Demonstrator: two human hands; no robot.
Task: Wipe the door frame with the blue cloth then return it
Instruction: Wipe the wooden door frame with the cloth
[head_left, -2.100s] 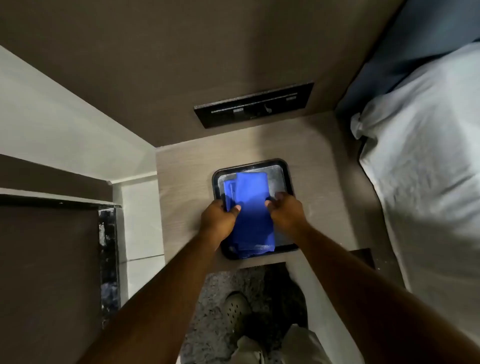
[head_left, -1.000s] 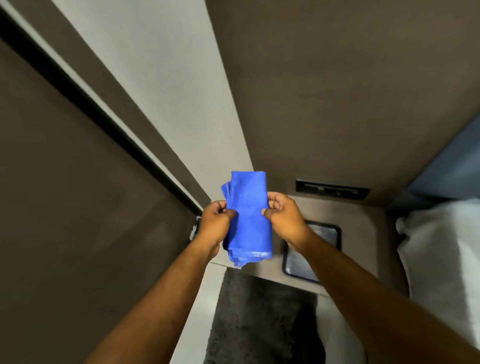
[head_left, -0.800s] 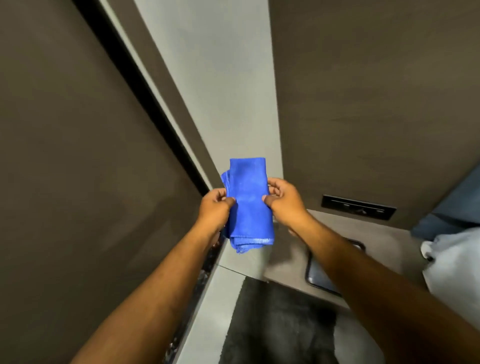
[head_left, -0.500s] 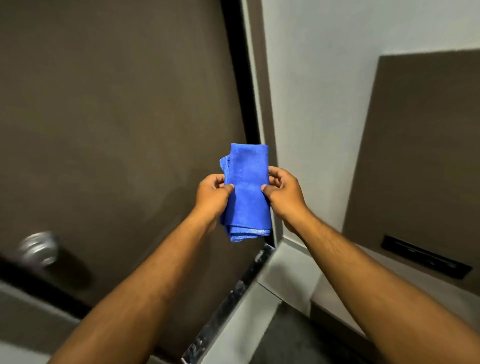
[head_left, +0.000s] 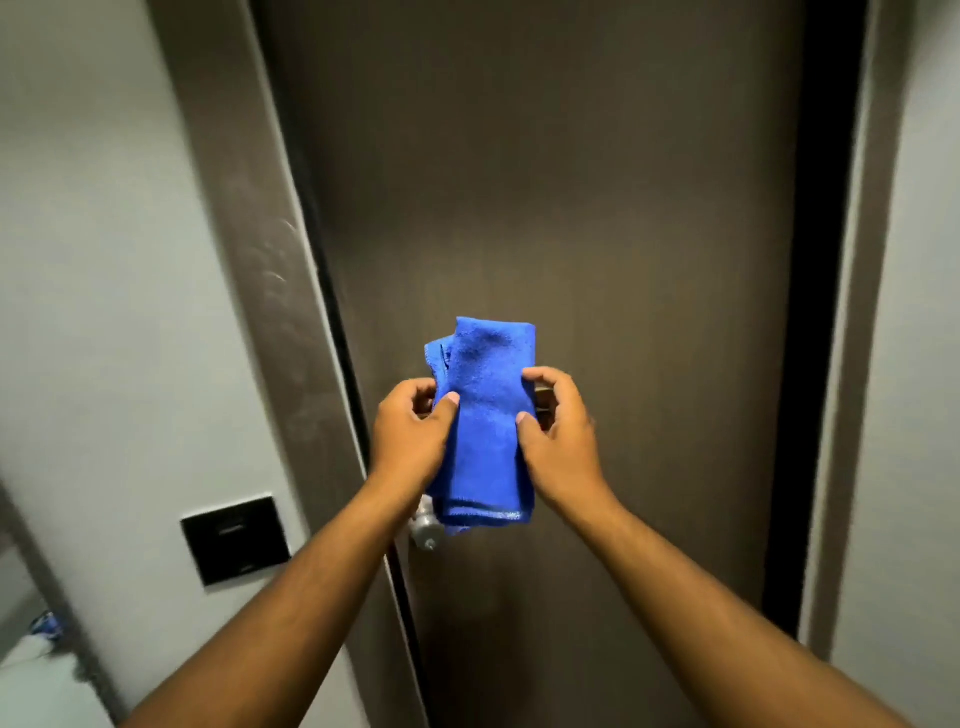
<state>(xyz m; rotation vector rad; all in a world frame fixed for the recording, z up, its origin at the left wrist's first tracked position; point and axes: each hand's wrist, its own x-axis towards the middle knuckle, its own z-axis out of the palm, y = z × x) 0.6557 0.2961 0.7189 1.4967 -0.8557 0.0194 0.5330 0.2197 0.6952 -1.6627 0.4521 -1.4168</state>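
Note:
A folded blue cloth (head_left: 488, 415) hangs upright between both hands in front of a dark brown door (head_left: 571, 208). My left hand (head_left: 410, 431) pinches its left edge with the thumb on the front. Its right edge is gripped the same way by my right hand (head_left: 558, 436). The brown door frame (head_left: 249, 208) runs up the left side of the door, and its right post (head_left: 857, 312) stands at the far right. The cloth is held away from both posts, touching neither.
A silver door knob (head_left: 427, 527) sits just below my left hand, partly hidden by the cloth. A black wall switch panel (head_left: 235, 540) is on the pale wall left of the frame. White fabric (head_left: 31, 670) shows at the bottom left corner.
Both hands lifted the cloth out of the black tray on the bedside surface. The view swung left from the tray and bed to face the door squarely.

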